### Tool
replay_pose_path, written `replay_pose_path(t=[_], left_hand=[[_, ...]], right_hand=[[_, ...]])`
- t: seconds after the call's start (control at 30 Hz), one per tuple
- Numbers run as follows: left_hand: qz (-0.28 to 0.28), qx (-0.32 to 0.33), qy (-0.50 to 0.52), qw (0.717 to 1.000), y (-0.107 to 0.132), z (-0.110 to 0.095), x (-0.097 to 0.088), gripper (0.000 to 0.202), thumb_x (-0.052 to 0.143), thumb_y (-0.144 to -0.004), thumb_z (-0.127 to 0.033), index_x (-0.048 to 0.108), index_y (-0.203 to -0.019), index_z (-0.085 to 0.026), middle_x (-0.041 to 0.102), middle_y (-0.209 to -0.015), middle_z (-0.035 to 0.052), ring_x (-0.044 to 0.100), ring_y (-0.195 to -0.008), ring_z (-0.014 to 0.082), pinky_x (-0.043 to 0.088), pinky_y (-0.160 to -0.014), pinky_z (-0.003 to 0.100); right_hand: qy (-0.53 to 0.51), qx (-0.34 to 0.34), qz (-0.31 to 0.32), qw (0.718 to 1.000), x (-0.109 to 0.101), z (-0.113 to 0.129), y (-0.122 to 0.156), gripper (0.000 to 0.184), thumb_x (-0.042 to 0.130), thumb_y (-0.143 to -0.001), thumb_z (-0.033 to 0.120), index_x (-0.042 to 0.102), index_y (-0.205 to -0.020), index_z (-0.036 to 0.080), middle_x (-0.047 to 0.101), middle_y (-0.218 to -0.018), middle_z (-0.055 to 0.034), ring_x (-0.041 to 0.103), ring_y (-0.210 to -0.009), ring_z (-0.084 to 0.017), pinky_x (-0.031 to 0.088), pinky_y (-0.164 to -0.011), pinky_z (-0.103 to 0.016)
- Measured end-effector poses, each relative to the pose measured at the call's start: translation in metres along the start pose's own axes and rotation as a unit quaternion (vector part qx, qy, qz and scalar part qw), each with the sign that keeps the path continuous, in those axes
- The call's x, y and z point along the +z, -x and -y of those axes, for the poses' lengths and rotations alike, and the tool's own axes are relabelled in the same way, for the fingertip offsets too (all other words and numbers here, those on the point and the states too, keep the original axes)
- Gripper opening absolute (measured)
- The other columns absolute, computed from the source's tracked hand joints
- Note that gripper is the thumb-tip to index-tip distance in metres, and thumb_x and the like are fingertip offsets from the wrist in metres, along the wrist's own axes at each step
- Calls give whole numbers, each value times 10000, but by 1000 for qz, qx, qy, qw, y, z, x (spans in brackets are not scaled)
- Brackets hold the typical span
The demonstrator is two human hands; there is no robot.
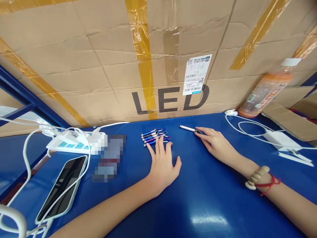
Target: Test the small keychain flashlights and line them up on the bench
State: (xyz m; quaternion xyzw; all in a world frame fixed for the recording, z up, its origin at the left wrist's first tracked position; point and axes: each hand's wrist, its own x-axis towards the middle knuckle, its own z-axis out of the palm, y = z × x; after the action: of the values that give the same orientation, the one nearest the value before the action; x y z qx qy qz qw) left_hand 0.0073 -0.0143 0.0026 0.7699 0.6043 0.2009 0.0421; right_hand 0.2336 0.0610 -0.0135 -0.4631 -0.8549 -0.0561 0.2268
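Note:
Several slim pen-like metal tubes [151, 135], mostly blue and silver with loop clips at one end, lie side by side on the blue tabletop [198, 185]. My left hand [162, 165] is spread palm down, its fingertips resting at the near edge of this row and hiding part of it. To the right, a single silver tube [187, 128] lies pointing left. My right hand [219, 142] pinches its dark clip end between thumb and forefinger. Beads and a red cord circle my right wrist.
A large cardboard box [106, 82] walls off the back. At left are a power strip [71, 145], a charging phone [61, 188] and a blurred flat object [110, 158]. An orange drink bottle [267, 89] and white charger [282, 138] with cable stand at right.

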Motion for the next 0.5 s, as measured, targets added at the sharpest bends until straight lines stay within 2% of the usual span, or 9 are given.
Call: replay_pose_path(t=[0.17,0.27,0.37,0.43,0.5], left_hand=[[-14,60,2,998,-2,1,0,329,442,-845,-264,467,-1142,-125,393,-1337,191,287,-1324,314,69,-1073,628],[-5,119,41,992,-2,3,-2,310,411,-858,-235,459,-1141,-117,444,-1312,163,329,-1316,248,172,-1122,513],[9,155,73,985,-2,4,-2,307,388,-867,-215,459,-1152,-125,424,-1357,128,328,-1323,209,244,-1127,420],[-2,139,65,988,-2,4,0,323,384,-867,-204,455,-1173,-129,396,-1385,115,279,-1348,230,207,-1136,451],[-18,87,40,995,-1,5,3,362,398,-863,-205,437,-1212,-118,375,-1395,132,228,-1362,284,178,-1119,521]], right_hand=[[26,19,1,999,-5,-1,-2,366,326,-935,294,624,-1116,180,571,-1207,-70,510,-1088,-235,410,-842,-401],[28,25,5,999,-2,-5,0,388,308,-937,309,583,-1172,171,567,-1228,-64,499,-1118,-232,403,-859,-398],[34,25,2,999,4,-10,2,405,293,-940,317,558,-1202,159,547,-1263,-61,479,-1158,-231,393,-887,-402],[37,23,-4,999,5,-11,2,400,294,-941,312,555,-1201,157,544,-1267,-63,473,-1167,-233,385,-897,-406],[35,22,-14,999,2,-7,1,379,310,-938,297,552,-1203,174,544,-1264,-61,477,-1160,-234,380,-895,-409]])
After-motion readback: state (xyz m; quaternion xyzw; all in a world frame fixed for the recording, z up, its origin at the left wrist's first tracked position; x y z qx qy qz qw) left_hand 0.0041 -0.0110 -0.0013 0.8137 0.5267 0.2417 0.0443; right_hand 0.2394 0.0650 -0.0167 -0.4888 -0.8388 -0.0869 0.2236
